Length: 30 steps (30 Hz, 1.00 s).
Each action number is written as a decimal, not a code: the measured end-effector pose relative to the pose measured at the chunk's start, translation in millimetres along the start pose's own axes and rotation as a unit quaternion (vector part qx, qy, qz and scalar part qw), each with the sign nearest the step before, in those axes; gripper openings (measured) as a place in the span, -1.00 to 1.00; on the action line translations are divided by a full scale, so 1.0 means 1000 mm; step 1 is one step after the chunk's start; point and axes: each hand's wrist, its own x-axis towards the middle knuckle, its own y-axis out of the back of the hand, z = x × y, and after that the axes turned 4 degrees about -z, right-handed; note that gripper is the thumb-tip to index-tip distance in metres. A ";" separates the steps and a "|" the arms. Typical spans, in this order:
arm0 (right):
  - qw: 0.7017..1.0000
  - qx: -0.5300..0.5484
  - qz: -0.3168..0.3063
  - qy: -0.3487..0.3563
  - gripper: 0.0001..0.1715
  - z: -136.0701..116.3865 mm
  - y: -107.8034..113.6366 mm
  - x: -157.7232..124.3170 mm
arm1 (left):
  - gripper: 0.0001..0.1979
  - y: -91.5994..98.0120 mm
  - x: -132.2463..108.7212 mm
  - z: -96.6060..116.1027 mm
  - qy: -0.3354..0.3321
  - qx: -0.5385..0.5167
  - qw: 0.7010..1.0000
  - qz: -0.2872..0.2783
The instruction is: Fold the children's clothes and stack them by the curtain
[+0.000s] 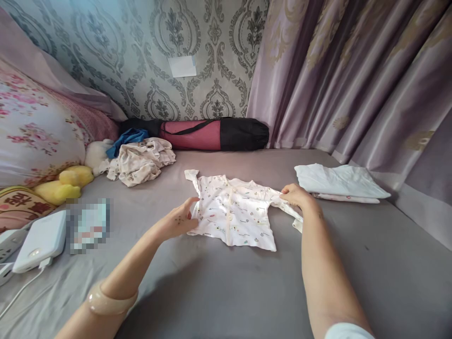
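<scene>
A small white baby shirt [243, 214] with a scattered print and a front placket lies spread flat on the grey bed sheet [226, 292]. At its left side edge is my left hand [180, 217], the thumb and forefinger apart and touching the cloth. My right hand [295, 194] pinches the right sleeve near its upper part; the cuff hangs down beside my wrist. The left sleeve points up and away, its cuff folded over. Some of my left fingers are hidden behind the hand.
Folded white clothes [341, 181] lie at the right by the curtain [310, 80]. A crumpled cloth pile [141, 160] is at the back left, before a red-and-black rolled bag [212, 134]. A white power bank [40, 242] with a cable and a yellow plush toy [65, 183] sit at left.
</scene>
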 end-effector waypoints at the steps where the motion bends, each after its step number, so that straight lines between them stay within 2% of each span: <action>1: 1.000 0.003 0.013 -0.009 -0.75 0.002 0.001 0.001 | -0.40 0.005 -0.005 0.004 -0.009 0.004 1.000 -0.020; 5: 0.999 0.011 0.029 -0.042 -0.73 0.006 0.005 0.001 | -0.64 0.020 -0.020 0.028 -0.029 0.038 0.991 -0.128; 7: 0.998 0.006 0.027 -0.058 -0.71 0.007 0.004 0.001 | -0.68 0.023 -0.023 0.038 -0.030 0.040 0.984 -0.172; 10: 0.997 -0.007 0.052 -0.062 -0.65 0.005 0.000 0.004 | -0.64 0.026 -0.014 0.042 -0.038 0.023 0.982 -0.186; 14: 0.992 -0.005 0.123 0.014 -0.61 -0.007 -0.009 0.010 | -0.60 0.029 0.020 0.036 -0.061 0.001 0.992 -0.114; 18: 0.985 0.016 0.138 0.097 -0.58 -0.028 -0.020 0.011 | -0.69 0.029 0.067 0.035 -0.078 0.000 0.997 0.004; 22: 0.977 -0.009 0.146 0.153 -0.56 -0.043 -0.031 0.009 | -0.72 0.019 0.111 0.037 -0.079 0.066 0.990 0.097; 26: 0.980 -0.037 0.123 0.154 -0.57 -0.046 -0.039 0.010 | -0.65 -0.001 0.138 0.034 -0.044 0.161 0.976 0.138; 30: 0.980 -0.041 0.123 0.151 -0.59 -0.043 -0.043 0.015 | -0.63 -0.016 0.145 0.028 -0.031 0.189 0.970 0.148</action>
